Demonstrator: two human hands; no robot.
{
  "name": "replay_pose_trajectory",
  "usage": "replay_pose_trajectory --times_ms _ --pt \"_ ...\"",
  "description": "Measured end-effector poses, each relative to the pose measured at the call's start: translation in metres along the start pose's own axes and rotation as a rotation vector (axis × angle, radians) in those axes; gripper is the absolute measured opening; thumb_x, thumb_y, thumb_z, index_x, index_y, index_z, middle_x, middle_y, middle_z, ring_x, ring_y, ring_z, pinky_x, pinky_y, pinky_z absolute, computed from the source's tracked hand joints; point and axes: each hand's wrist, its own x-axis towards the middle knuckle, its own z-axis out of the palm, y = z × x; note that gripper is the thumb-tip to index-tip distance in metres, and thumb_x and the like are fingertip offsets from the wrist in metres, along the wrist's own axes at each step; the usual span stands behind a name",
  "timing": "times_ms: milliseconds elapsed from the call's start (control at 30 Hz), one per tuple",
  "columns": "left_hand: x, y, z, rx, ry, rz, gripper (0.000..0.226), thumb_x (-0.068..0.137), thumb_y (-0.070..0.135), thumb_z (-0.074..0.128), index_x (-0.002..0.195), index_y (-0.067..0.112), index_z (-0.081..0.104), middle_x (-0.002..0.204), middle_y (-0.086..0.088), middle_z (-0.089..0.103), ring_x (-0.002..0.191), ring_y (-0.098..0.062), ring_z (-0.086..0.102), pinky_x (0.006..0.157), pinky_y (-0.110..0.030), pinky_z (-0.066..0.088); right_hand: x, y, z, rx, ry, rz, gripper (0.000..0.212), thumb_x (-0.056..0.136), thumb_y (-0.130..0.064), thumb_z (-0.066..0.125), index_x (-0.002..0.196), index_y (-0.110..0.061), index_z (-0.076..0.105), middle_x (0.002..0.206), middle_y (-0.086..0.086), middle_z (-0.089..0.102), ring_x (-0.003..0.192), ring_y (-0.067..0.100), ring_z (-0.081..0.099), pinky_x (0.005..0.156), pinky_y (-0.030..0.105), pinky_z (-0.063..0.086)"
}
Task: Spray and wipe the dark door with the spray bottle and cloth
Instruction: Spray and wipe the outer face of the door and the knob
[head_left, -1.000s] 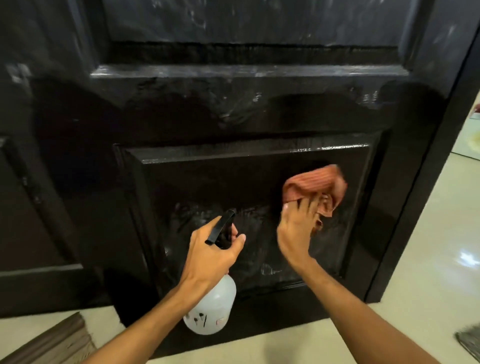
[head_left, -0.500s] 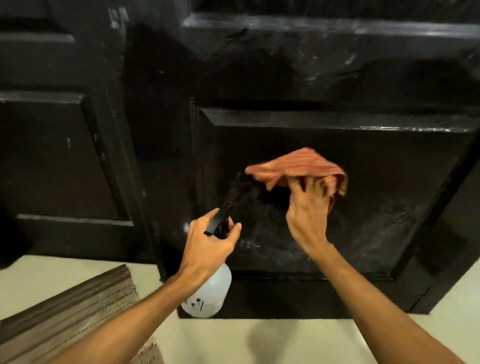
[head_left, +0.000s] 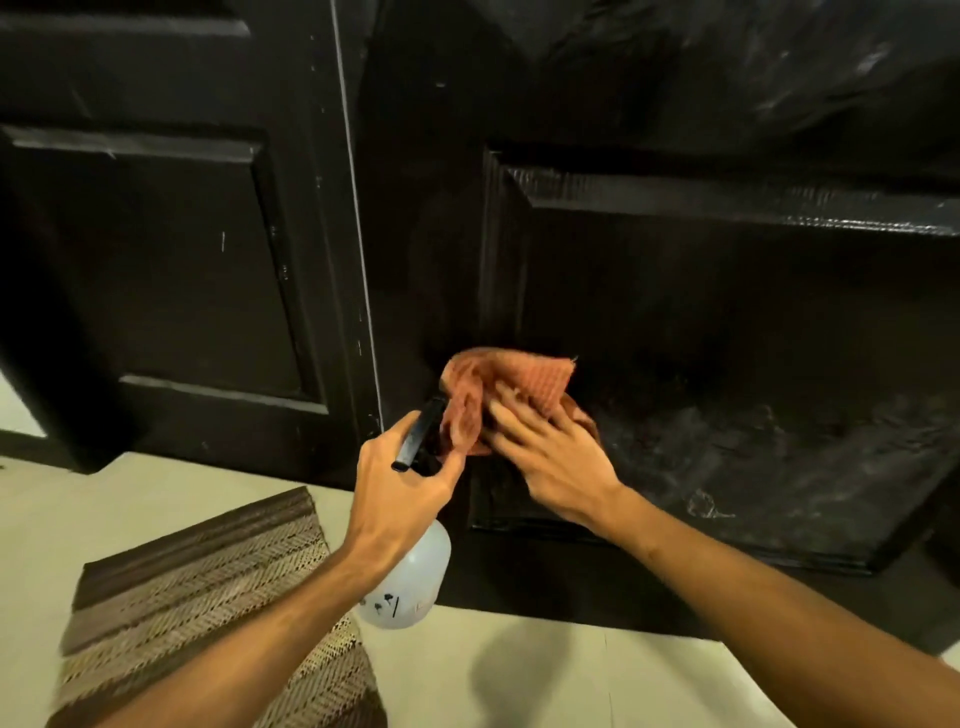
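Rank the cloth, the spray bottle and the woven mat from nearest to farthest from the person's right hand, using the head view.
1. The cloth: under the fingers of the right hand, pressed to the door.
2. The spray bottle: just left of that hand, gripped by the left hand.
3. The woven mat: on the floor, far lower left.
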Motion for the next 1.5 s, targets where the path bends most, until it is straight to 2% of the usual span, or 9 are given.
replay_pose_trajectory --times_ms 200,333,400,567,767,1067,1267,1400,1500 --pt "0.008 -0.02 -0.01 0.043 0.019 -0.004 0.02 0.09 0.02 0.081 0.081 0.025 0.064 0.069 0.007 0.066 0.057 -0.012 0.064 0.055 -0.034 0.055 0.007 -0.006 -0.003 -0.073 -0.044 0.082 0.058 0.079 -0.024 0.058 0.137 -0.018 0.057 0.15 0.008 0.051 0.14 0.03 0.036 0.119 0.053 0.017" --pt "-0.001 -0.033 -0.02 0.057 0.029 -0.048 0.02 0.09 0.02 0.081 0.08 0.026 0.064 0.067 0.008 0.066 0.056 -0.01 0.063 0.057 -0.034 0.054 -0.015 -0.038 0.027 -0.068 -0.292 -0.246 0.076 0.06 -0.034 0.081 0.132 -0.019 0.064 0.145 0.009 0.056 0.131 0.029 0.054 0.114 0.051 0.031" --pt "0.0 -0.042 -0.029 0.084 0.05 -0.054 0.021 0.09 0.02 0.08 0.08 0.025 0.063 0.065 0.008 0.064 0.056 -0.012 0.062 0.055 -0.038 0.056 -0.002 -0.031 0.029 -0.046 -0.111 -0.231 0.073 0.064 -0.032 0.075 0.134 -0.016 0.058 0.146 0.009 0.052 0.122 0.031 0.061 0.113 0.049 0.036" --pt "-0.006 -0.066 -0.04 0.132 0.106 -0.062 0.021 0.091 0.019 0.079 0.08 0.023 0.062 0.067 0.007 0.065 0.053 -0.012 0.062 0.054 -0.042 0.059 0.076 -0.042 -0.004 0.003 0.161 0.193 0.078 0.087 -0.017 0.044 0.161 -0.022 0.024 0.17 0.008 0.012 0.156 0.029 0.012 0.123 0.053 0.014" --pt "-0.008 -0.067 -0.058 0.118 0.128 -0.093 0.022 0.092 0.018 0.078 0.087 0.035 0.065 0.07 0.02 0.069 0.056 -0.002 0.064 0.058 -0.027 0.055 0.068 -0.104 0.035 -0.167 -0.329 -0.508 0.058 0.089 -0.026 0.045 0.146 -0.017 0.054 0.155 0.004 0.049 0.153 0.025 0.028 0.119 0.049 -0.027" --pt "-0.018 -0.08 -0.048 0.187 0.031 -0.072 0.018 0.092 0.018 0.078 0.083 0.026 0.064 0.073 0.006 0.067 0.049 -0.017 0.061 0.051 -0.045 0.059 -0.019 -0.09 0.074 0.015 -0.254 -0.345 0.055 0.075 -0.025 0.07 0.129 -0.014 0.069 0.131 0.006 0.069 0.127 0.026 0.059 0.127 0.045 -0.006" --pt "-0.018 -0.084 -0.01 0.182 -0.064 -0.034 0.016 0.091 0.018 0.078 0.086 0.025 0.065 0.081 0.009 0.069 0.061 -0.005 0.065 0.059 -0.029 0.058 -0.039 -0.053 0.066 0.198 0.161 0.682 0.052 0.085 -0.022 0.059 0.136 -0.016 0.054 0.14 0.019 0.053 0.133 0.038 0.041 0.101 0.049 0.033" --pt "-0.022 -0.075 0.012 0.168 -0.152 -0.048 0.021 0.091 0.015 0.078 0.084 0.028 0.064 0.077 0.017 0.068 0.063 -0.002 0.065 0.061 -0.026 0.055 -0.054 -0.096 0.084 0.209 -0.102 0.11 0.056 0.073 -0.023 0.067 0.129 -0.021 0.064 0.131 0.008 0.065 0.132 0.03 0.041 0.115 0.047 0.024" --pt "-0.017 -0.068 0.027 0.137 -0.174 -0.049 0.02 0.09 0.014 0.079 0.084 0.027 0.065 0.076 0.018 0.068 0.067 -0.003 0.066 0.062 -0.024 0.053 -0.052 -0.082 0.076 0.144 -0.053 0.242 0.06 0.078 -0.015 0.052 0.136 -0.005 0.061 0.131 0.018 0.066 0.134 0.036 0.047 0.127 0.047 0.002"
